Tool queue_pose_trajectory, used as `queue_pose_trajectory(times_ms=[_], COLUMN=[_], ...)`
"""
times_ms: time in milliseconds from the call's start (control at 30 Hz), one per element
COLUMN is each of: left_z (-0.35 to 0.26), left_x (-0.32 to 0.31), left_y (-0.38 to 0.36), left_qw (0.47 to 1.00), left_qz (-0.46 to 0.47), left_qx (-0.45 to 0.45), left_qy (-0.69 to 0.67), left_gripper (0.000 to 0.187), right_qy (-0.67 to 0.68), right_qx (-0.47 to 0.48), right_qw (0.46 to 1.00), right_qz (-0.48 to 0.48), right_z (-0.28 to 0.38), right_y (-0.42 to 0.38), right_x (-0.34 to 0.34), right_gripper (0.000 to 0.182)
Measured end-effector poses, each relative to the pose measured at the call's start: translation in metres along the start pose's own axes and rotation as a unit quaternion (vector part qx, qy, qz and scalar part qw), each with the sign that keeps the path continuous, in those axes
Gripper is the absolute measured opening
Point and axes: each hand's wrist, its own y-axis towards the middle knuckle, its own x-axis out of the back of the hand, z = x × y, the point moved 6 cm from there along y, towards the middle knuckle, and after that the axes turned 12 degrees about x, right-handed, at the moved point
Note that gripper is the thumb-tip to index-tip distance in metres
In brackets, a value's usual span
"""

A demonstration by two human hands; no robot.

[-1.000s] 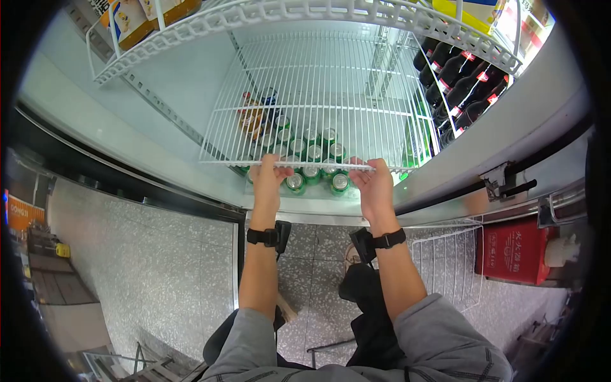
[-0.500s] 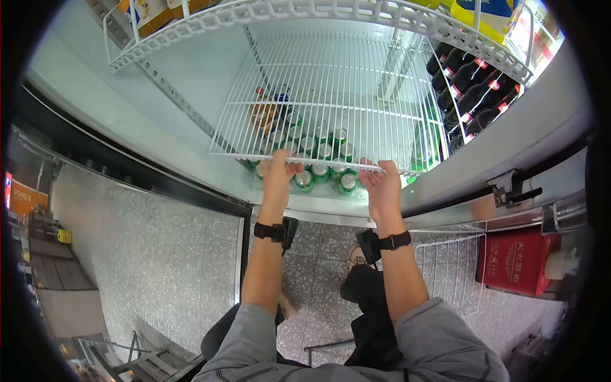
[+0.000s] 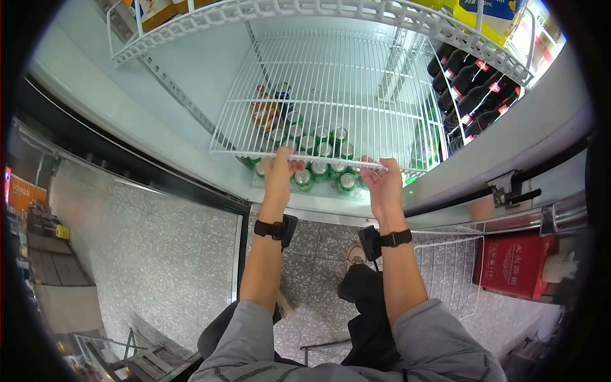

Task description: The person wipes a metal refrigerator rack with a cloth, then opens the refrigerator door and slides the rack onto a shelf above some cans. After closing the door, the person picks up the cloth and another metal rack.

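Note:
A white wire shelf (image 3: 344, 86) spans the inside of an upright fridge. Near the left end of its front rail, my left hand (image 3: 280, 172) grips the wire with the thumb on top and fingers curled beneath. My right hand (image 3: 382, 181) holds the same rail farther right, its thumb also over the wire. Below the shelf stand several green cans (image 3: 319, 168) with silver tops, partly seen through the bars. Behind them, at the left, are an orange-labelled bottle (image 3: 262, 116) and a dark blue item whose kind I cannot make out.
Dark bottles with red labels (image 3: 474, 89) lie stacked on the right. Overhead runs another shelf's white front rail (image 3: 318, 11) carrying yellow packages (image 3: 487, 22). A red box (image 3: 512, 264) and a white wire rack (image 3: 449, 274) are at lower right; the fridge door frame (image 3: 133, 156) borders the left.
Both hands keep their hold on the shelf rail. The view has shifted very slightly; the shelf itself shows no clear movement.

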Motion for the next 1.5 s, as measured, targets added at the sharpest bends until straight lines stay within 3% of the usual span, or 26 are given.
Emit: queue_pose_trajectory(times_ms=[133, 333, 433, 633, 833, 1133, 1500], left_z=[0.004, -0.001, -0.001, -0.001, -0.004, 0.001, -0.004], left_x=[0.004, -0.003, -0.001, -0.002, -0.004, 0.000, -0.002], left_y=[0.009, -0.002, -0.002, -0.001, -0.006, -0.007, -0.008], left_qw=[0.999, 1.000, 0.998, 0.999, 0.999, 0.997, 0.998], left_qz=[0.026, -0.017, -0.054, -0.046, -0.045, -0.068, -0.022], left_qx=[0.010, 0.006, -0.032, -0.026, -0.015, -0.006, 0.001], left_qy=[0.019, 0.024, 0.002, 0.008, 0.011, 0.023, 0.052], left_gripper=[0.049, 0.053, 0.043, 0.045, 0.049, 0.071, 0.066], right_qy=[-0.016, -0.049, -0.047, -0.051, -0.043, -0.033, -0.037], right_qx=[-0.012, -0.014, -0.013, -0.023, -0.030, -0.036, -0.034], right_qw=[1.000, 0.999, 0.999, 0.998, 0.998, 0.999, 0.999], right_qz=[0.009, 0.015, 0.017, 0.037, 0.020, -0.006, 0.016], right_z=[0.000, 0.006, 0.004, 0.000, -0.001, 0.002, 0.005], right_y=[0.000, -0.003, -0.001, 0.002, 0.001, -0.004, -0.005], right_x=[0.000, 0.000, 0.001, 0.004, 0.003, 0.000, -0.002], right_gripper=[0.023, 0.029, 0.032, 0.040, 0.035, 0.029, 0.032])
